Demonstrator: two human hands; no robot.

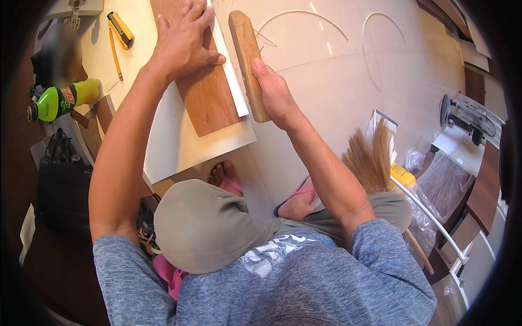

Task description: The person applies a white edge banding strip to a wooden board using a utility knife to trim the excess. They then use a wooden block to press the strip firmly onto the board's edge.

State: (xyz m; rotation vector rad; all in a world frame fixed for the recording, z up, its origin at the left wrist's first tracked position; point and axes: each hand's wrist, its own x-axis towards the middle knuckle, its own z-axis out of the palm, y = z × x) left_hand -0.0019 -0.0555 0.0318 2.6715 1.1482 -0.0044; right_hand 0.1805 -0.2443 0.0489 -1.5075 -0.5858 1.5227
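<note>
My left hand (187,43) presses down on a brown wooden board (206,106), its fingers spread and its thumb toward the right edge. Along that edge runs a narrow white strip (232,81). Board and strip lie on a larger white panel (174,155). In my right hand (276,95) is a long wooden block (246,54) with rounded ends, gripped near its lower end. It stands tilted just to the right of the white strip, with a small gap between them at the top. Whether its lower end touches the strip, I cannot tell.
On the left are a yellow utility knife (120,31), a pencil (115,54), a green bottle (68,99) lying tilted and a black case (64,190). Thin white strips (365,51) curl on the floor. At right are a broom (370,155) and a metal power tool (472,118).
</note>
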